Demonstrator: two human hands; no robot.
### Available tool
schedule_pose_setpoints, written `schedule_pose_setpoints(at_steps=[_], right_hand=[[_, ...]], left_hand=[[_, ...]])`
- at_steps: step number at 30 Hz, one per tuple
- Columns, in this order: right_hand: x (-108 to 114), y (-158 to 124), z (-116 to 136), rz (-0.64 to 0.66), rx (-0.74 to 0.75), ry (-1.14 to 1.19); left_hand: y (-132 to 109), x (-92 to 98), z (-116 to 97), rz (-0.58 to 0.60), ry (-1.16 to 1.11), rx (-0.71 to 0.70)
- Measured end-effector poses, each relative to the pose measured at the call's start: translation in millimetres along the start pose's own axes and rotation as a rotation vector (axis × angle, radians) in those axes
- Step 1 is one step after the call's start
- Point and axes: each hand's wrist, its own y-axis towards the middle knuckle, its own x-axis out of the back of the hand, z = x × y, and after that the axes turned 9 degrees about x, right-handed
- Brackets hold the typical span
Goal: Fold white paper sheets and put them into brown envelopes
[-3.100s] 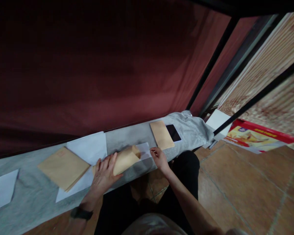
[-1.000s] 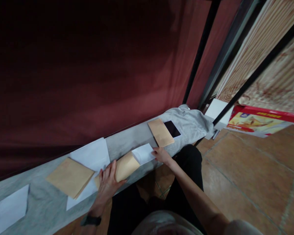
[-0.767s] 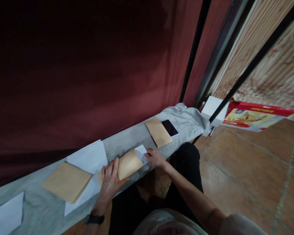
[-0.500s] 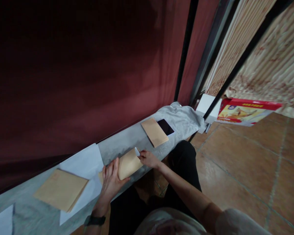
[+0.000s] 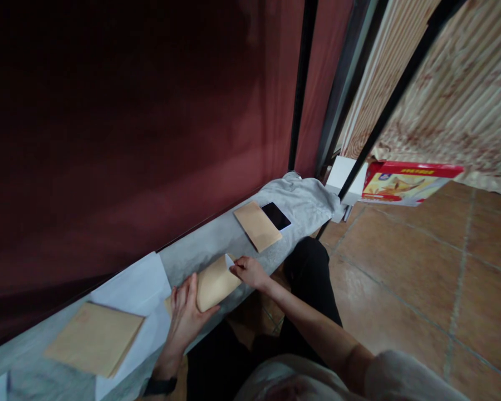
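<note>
A brown paper envelope (image 5: 217, 283) lies on the cloth-covered ledge in front of me, bowed upward in the middle. My left hand (image 5: 187, 314) grips its left part, fingers over the far side and thumb along the near side. At the right end, my right hand (image 5: 248, 271) is closed in a pinch at the envelope's mouth. A corner of white paper (image 5: 229, 261) sticks out there beside the fingertips; how much lies inside is hidden. Just beyond my right hand rests another brown envelope (image 5: 258, 225), partly against a dark-screened phone (image 5: 276, 216).
On the left, a stack of brown envelopes (image 5: 94, 338) lies over white paper sheets (image 5: 133, 284). Grey cloth (image 5: 300, 192) covers the narrow ledge beside a dark red curtain (image 5: 217, 139). A red-and-yellow box (image 5: 409, 184) stands on the tiled floor at right, behind a black pole (image 5: 384, 120).
The view has shifted slightly, so the scene sits a little further left. A bit more of the white paper shows at the envelope's mouth. Both hands keep their hold.
</note>
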Motion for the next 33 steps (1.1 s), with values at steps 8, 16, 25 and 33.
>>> schedule_pose_setpoints(at_steps=[8,16,25,33], right_hand=[[-4.2,-0.7,2.7,-0.135,-0.057,0.019],[-9.6,-2.1,-1.8,-0.337,-0.208,0.373],[-6.0,2.8,-11.9,-0.202,-0.245,0.472],[-6.9,2.9,-13.5,-0.216,-0.264,0.499]], left_hand=[[3.3,0.5,-1.3,0.004,0.001,-0.014],[5.5,0.0,-1.0,-0.002,-0.012,-0.038],[14.1,4.7,-2.7,0.039,-0.008,-0.072],[19.0,5.8,-0.2,0.033,0.011,-0.114]])
